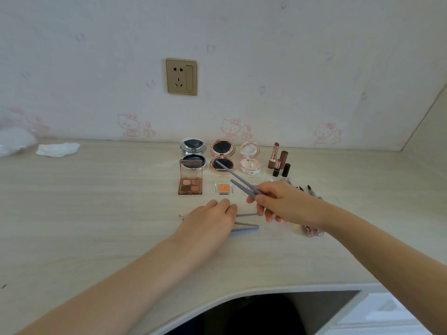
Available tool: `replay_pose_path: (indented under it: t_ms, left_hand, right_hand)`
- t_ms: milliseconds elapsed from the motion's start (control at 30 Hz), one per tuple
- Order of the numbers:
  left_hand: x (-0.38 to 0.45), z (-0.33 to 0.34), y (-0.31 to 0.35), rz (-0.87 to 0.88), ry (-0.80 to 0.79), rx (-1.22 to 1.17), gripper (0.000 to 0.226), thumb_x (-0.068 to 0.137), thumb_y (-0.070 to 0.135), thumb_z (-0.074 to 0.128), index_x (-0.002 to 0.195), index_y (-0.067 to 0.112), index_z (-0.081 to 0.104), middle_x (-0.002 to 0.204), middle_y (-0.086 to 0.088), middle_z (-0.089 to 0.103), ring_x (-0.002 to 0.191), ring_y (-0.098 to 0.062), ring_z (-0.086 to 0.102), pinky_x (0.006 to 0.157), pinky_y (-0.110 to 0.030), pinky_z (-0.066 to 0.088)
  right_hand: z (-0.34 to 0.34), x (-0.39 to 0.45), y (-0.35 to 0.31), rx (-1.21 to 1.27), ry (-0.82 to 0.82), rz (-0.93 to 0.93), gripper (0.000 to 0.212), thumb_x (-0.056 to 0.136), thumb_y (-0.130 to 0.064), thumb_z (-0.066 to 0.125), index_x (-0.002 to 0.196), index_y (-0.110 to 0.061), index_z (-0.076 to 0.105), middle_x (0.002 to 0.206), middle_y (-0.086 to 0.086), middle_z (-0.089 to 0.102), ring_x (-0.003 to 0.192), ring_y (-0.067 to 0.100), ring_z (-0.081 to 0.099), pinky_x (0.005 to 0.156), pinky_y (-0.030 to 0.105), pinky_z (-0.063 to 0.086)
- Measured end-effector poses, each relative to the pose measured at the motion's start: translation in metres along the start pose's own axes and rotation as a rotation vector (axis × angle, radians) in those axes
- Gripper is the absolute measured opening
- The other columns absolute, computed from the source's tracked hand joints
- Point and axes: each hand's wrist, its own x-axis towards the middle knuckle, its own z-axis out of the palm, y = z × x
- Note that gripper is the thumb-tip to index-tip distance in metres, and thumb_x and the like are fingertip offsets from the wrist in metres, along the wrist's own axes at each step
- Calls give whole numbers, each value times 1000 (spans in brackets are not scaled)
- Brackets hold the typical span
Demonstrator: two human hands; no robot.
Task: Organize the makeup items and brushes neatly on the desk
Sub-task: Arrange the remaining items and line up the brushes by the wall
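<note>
My right hand (280,201) grips two grey-handled brushes (238,181), their handles pointing up and left above the desk. My left hand (209,220) lies flat, fingers straight, on several grey brushes (246,227) lying on the desk. Behind stand three open compacts: a silver one (193,151), a rose-gold one (222,154) and a pink one (250,157). An open brown eyeshadow palette (190,182) and a small orange pan (223,188) sit in front of them. Lipsticks (278,160) stand at the right.
Dark pencils (307,189) lie right of my right hand, and pink items (312,232) show under my right forearm. A white tissue (58,149) and a clear bag (14,141) lie far left. The desk's curved front edge (217,298) is near me.
</note>
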Motion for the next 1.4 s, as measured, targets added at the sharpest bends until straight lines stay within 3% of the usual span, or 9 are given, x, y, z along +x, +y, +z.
replay_pose_path:
  t_ms: [133,300,467,600,833,1000,1167,1267,1400]
  left_hand:
    - [11,6,2,-17,-31,8,41,90,0,42,130,7,39,123,-9,45,104,-27,48,83,-39,48]
    - [16,9,-2,-33,47,-59,23,99,25,42,118,14,47,117,-4,50,104,-22,49,86,-33,43]
    - [7,6,-3,-32,133,-102,36,100,40,35,123,16,49,120,0,48,111,-19,45,91,-27,35]
    - [-9,1,-2,72,161,-221,52,95,52,29,123,17,56,122,2,54,111,-18,50,95,-30,43]
    - [-26,9,-14,167,194,-210,25,82,17,73,107,17,72,112,3,68,106,-16,64,89,-27,53]
    - [-22,6,-17,112,172,-270,28,95,21,56,122,18,64,126,2,60,119,-17,54,96,-33,48]
    - [-20,11,-21,57,141,-319,37,100,34,43,134,24,52,137,10,48,129,-7,36,109,-23,30]
    - [-20,7,-18,-48,180,-494,39,95,42,48,129,24,57,130,11,54,124,-1,39,107,-15,28]
    - [-10,-6,-10,-256,133,-1053,40,90,55,46,108,28,69,111,18,67,105,6,57,91,-16,43]
  right_hand:
    - [-1,1,-3,3,8,12,22,99,-18,42,94,-23,63,68,-10,65,54,1,58,44,17,43]
    - [-7,-1,-7,-32,52,6,21,100,-20,42,96,-23,63,73,-8,63,55,1,57,47,27,48]
    - [-9,-2,-12,-43,49,-5,21,100,-21,42,102,-20,63,77,-5,64,57,1,57,50,32,51]
    - [-9,-3,-13,-27,42,4,21,100,-20,42,101,-19,63,76,-5,64,57,1,57,50,31,49]
    - [-8,-4,-14,25,26,28,22,100,-17,41,103,-15,63,76,-3,64,47,-1,55,44,22,44]
    - [-5,2,-20,79,-1,38,20,100,-15,43,102,-13,63,80,0,70,60,6,66,51,15,48]
    - [-6,5,-23,211,-8,35,19,100,-16,45,104,-10,63,87,-2,76,82,10,72,62,13,51]
    - [-5,7,-26,339,39,30,18,100,-18,47,104,-12,64,92,-3,76,95,9,70,82,25,55]
    - [3,10,-31,549,78,5,19,100,-19,46,102,-10,63,98,0,75,98,8,69,91,29,51]
